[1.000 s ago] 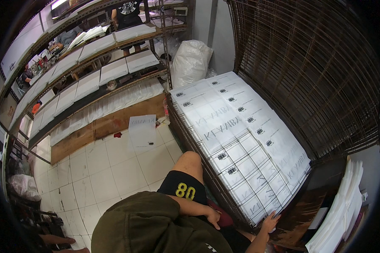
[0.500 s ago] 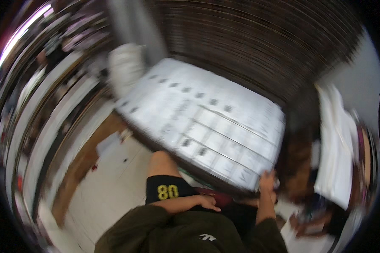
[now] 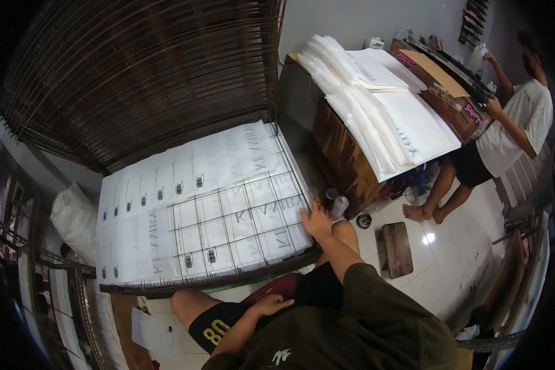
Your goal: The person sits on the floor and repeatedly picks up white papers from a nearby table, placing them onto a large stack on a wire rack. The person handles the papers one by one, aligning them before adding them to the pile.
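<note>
Sheets point(image 3: 132, 237) white, dark-printed, partly under wire mesh point(image 3: 226, 221), right hand point(image 3: 316, 220) spread, left hand point(image 3: 271, 304) unclear in grip.

Sheets point(image 3: 188, 222) on rack point(image 3: 160, 80); table point(image 3: 344, 147) right

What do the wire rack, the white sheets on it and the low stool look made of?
Wire rack: dull metal, probably steel, by its thin dark crossing bars. White sheets: smooth plastic film or perhaps paper; faint lettering seems to show through. Low stool: likely worn wood, from its uneven brown top.

White, dark-printed sheets point(image 3: 126, 237) lie flat, overlapping, across the brown wire rack point(image 3: 197, 283).
</note>
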{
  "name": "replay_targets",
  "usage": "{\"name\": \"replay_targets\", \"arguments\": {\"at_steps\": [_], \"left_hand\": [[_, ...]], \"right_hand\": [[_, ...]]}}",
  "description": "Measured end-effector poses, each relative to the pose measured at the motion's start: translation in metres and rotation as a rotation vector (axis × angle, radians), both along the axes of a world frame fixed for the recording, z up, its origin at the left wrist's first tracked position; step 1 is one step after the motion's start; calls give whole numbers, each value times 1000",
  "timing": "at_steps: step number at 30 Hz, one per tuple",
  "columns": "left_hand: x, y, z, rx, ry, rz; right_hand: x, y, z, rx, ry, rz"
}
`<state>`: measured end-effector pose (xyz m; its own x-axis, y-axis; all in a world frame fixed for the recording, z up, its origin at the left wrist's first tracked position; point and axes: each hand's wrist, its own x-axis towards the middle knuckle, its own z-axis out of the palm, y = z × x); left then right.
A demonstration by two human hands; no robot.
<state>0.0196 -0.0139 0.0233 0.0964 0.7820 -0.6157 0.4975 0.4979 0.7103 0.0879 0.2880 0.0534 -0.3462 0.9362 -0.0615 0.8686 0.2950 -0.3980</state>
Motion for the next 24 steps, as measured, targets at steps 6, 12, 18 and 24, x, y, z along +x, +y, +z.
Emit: {"name": "replay_targets", "arguments": {"at_steps": [6,12,18,24], "left_hand": [[-1,-3,-11,117,10,-16],[0,-7,-11,127,1,26],[1,-7,-6,132,-21,60],[0,-5,0,77,-9,44]], "right_hand": [[2,0,-2,0,21,-3],[-3,0,2,-29,18,10],[-4,2,0,-41,9,1],[-3,3,-6,-60,15,5]]}}
